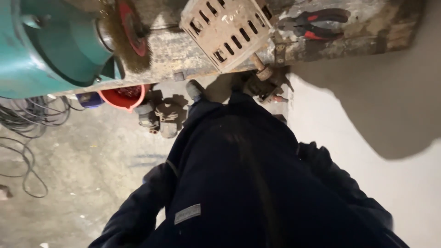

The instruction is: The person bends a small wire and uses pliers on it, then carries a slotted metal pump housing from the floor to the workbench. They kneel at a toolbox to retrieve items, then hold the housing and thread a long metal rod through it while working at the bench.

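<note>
1. Looking straight down, the head view shows the person's own dark blue work jacket filling the middle of the frame, with a small grey patch low on the front.
2. Both arms hang at the sides in dark sleeves: the left sleeve and the right sleeve.
3. Neither hand shows beyond the cuffs, so whether the fingers are apart, together or closed on anything cannot be told.
4. A worn, grimy workbench crosses the top of the view, just ahead of the body.
5. On it stand a teal bench grinder with a wire brush wheel on a red hub, a slotted metal housing and red-and-black pliers.
6. Below the bench sit a red bucket, small grey motor parts and one shoe.
7. Dark cables loop across the concrete floor.
</note>
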